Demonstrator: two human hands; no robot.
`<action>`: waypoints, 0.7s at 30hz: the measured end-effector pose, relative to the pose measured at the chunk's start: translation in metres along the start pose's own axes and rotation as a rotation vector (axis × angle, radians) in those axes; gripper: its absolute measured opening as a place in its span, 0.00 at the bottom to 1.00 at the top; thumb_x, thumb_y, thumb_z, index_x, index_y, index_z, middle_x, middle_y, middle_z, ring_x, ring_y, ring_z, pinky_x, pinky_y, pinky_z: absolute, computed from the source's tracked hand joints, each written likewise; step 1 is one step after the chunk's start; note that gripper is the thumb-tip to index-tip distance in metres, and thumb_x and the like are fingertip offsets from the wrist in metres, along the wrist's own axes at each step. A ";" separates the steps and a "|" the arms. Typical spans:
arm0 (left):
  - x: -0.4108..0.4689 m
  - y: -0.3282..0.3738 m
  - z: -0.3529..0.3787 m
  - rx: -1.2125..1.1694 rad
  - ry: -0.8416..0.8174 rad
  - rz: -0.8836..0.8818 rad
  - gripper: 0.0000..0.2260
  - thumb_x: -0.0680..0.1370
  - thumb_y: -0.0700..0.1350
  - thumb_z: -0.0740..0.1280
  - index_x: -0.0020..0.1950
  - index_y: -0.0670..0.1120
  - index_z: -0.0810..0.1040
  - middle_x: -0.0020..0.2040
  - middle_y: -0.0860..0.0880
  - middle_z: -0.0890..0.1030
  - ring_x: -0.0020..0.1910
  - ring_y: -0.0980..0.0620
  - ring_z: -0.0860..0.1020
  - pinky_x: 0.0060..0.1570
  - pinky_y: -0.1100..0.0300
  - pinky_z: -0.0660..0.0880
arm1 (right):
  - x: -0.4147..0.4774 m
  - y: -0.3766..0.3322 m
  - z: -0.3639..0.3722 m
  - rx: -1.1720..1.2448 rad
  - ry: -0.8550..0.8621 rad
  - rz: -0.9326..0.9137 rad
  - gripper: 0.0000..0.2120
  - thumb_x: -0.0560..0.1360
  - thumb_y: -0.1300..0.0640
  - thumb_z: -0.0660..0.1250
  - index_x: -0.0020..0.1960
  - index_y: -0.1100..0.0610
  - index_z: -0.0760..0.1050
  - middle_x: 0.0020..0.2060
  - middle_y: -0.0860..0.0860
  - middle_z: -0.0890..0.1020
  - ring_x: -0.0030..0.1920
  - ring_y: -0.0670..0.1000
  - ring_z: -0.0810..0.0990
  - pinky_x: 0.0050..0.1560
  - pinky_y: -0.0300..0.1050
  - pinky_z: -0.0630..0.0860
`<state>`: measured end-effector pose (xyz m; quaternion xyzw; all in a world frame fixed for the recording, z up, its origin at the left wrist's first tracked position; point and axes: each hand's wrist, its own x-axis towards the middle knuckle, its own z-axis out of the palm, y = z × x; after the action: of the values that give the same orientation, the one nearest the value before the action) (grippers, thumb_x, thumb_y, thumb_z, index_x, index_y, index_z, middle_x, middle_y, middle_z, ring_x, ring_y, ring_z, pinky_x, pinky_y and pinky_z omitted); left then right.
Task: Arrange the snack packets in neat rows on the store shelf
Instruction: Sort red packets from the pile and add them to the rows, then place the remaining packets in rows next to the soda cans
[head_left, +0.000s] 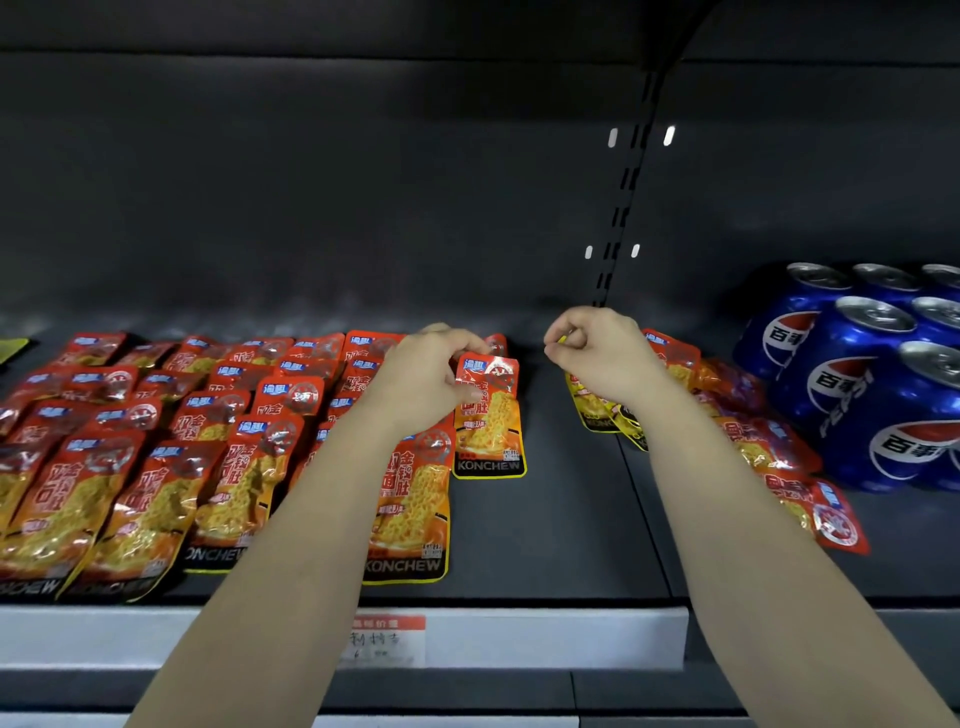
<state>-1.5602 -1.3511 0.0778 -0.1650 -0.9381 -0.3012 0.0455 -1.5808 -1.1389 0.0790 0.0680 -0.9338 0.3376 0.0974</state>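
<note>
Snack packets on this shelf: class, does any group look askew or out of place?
Yes. The packets beside the Pepsi cans lie jumbled, overlapping at angles. The nearest one is turned logo-end forward, unlike the neat rows on the left.

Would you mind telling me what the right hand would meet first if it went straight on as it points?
Probably the dark back panel, near the slotted upright. The right hand, pinching a yellow packet, has nothing visible between it and that panel, though depth is unclear.
</note>
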 end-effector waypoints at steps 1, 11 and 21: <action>0.000 0.000 0.000 0.011 0.004 -0.001 0.20 0.71 0.43 0.75 0.62 0.51 0.77 0.53 0.53 0.75 0.43 0.55 0.81 0.56 0.53 0.76 | 0.000 0.000 0.000 0.003 -0.003 0.002 0.03 0.76 0.57 0.67 0.45 0.49 0.78 0.32 0.43 0.78 0.38 0.41 0.76 0.37 0.33 0.68; 0.005 -0.005 0.004 0.068 0.078 0.015 0.20 0.66 0.46 0.79 0.55 0.55 0.79 0.49 0.56 0.73 0.49 0.55 0.75 0.60 0.44 0.71 | 0.000 0.000 0.000 0.003 0.001 -0.002 0.02 0.76 0.56 0.68 0.46 0.50 0.78 0.33 0.42 0.77 0.36 0.39 0.75 0.35 0.32 0.66; 0.002 -0.003 0.002 0.037 0.137 0.058 0.14 0.72 0.47 0.73 0.55 0.59 0.77 0.57 0.57 0.73 0.57 0.53 0.75 0.64 0.45 0.64 | 0.000 -0.001 -0.001 -0.004 0.021 -0.018 0.03 0.75 0.57 0.67 0.45 0.50 0.79 0.31 0.42 0.78 0.36 0.40 0.75 0.37 0.30 0.66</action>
<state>-1.5634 -1.3513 0.0753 -0.1703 -0.9330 -0.2930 0.1212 -1.5799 -1.1393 0.0806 0.0727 -0.9327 0.3357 0.1101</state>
